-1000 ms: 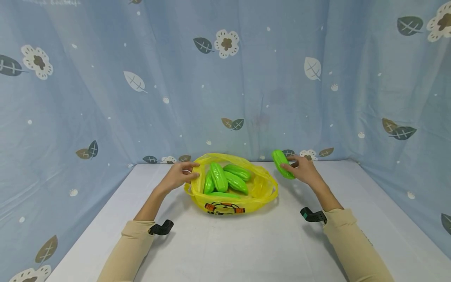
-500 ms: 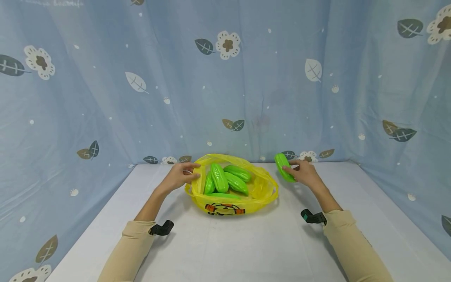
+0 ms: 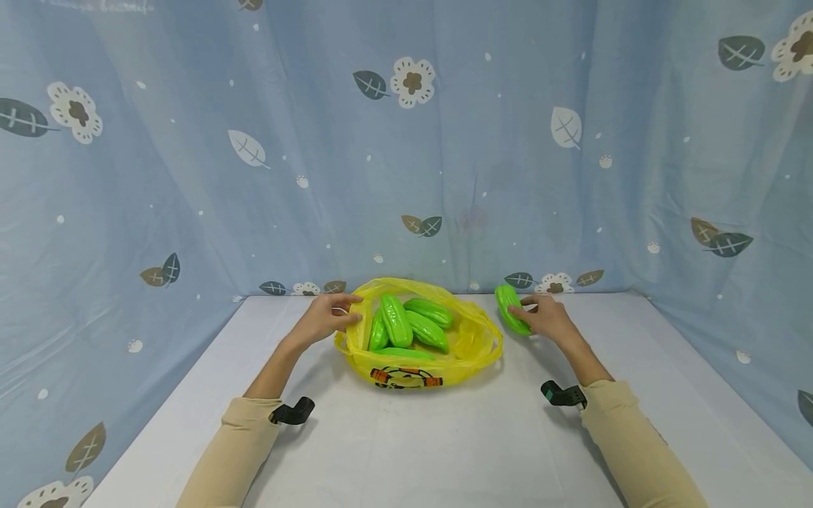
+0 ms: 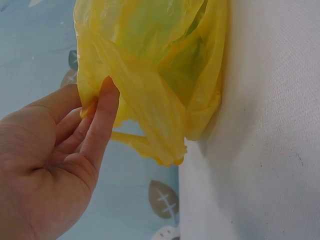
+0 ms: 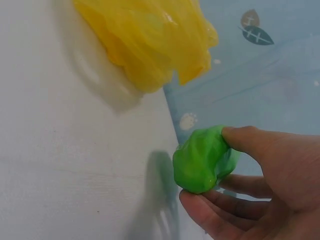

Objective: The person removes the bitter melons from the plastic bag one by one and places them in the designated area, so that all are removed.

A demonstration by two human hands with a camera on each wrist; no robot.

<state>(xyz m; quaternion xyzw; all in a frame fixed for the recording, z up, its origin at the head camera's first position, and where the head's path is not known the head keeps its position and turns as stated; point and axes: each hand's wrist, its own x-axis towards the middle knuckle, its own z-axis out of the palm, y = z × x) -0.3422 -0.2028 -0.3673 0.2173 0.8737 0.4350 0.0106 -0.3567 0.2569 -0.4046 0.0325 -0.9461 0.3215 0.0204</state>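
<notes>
A yellow plastic bag (image 3: 466,367) lies mouth up on the table, with several glossy green bitter melons (image 3: 395,321) inside. My left hand (image 3: 324,319) pinches the bag's left rim between thumb and fingers; in the left wrist view the thin plastic (image 4: 145,85) hangs in folds from the fingertips. To the right of the bag, my right hand (image 3: 547,315) grips another bitter melon (image 3: 510,310) by its side. The right wrist view shows this melon (image 5: 200,162) end-on, thumb on one side and fingertips on the other, with its shadow close by on the table.
A white table (image 3: 406,444) carries everything. Behind and at the sides hangs a blue curtain (image 3: 483,162) with leaf and flower prints. Black wrist mounts (image 3: 295,410) stick out from both sleeves. The bag bears an orange and black print (image 3: 406,377) at its front.
My right hand has lowered the bitter melon slightly toward the table, to the right of the bag. The left hand and the bag have stayed in place.
</notes>
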